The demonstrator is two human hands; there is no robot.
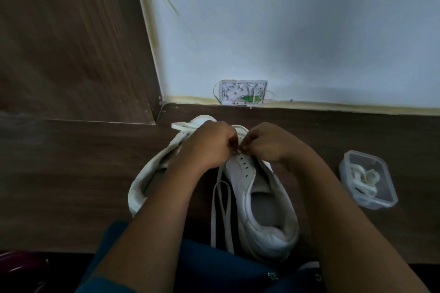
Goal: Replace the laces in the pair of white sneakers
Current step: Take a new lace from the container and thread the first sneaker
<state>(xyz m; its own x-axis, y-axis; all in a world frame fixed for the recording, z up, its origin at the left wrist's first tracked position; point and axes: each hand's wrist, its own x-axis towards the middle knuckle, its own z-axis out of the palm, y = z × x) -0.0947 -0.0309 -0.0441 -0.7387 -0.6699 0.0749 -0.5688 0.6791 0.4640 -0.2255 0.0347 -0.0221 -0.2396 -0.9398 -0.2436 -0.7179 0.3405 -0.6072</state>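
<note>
Left hand [207,145] and right hand [264,143] pinch lace [219,173], hiding sneaker [262,197] toe.

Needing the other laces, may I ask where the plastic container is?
Head view: the plastic container sits on the floor, right of the sneaker being laced.

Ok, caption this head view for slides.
Left hand and right hand pinch a flat white lace over a white sneaker.
</note>
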